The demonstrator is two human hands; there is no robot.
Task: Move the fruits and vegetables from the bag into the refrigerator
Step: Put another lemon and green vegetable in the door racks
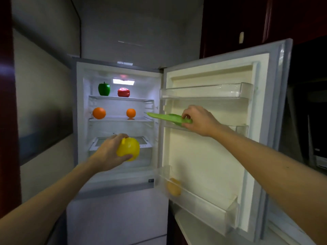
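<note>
Right now your refrigerator (115,209) stands with its door (203,165) open to the right. On the top shelf (138,99) a green pepper (104,88) sits toward the left end and a red pepper (123,92) near the middle. On the second shelf (115,119) one orange (99,113) lies at the left end and a smaller orange (131,113) just right of the middle. The lowest door bin (203,206) holds a yellowish fruit (174,187) at its left end, blurred behind the cloudy wall.

Your left hand (109,152) grips a yellow fruit (128,149), fingers curled round it, in front of the drawer (99,142); blur hides what kind it is. Your right hand (200,121) pinches one end of a long green vegetable (168,117) over the left end of the middle door bin (241,129). The other end points into the compartment, and your fingers cover the held end.

A small dark label (151,180) at the compartment's lower right corner is too small to read.
</note>
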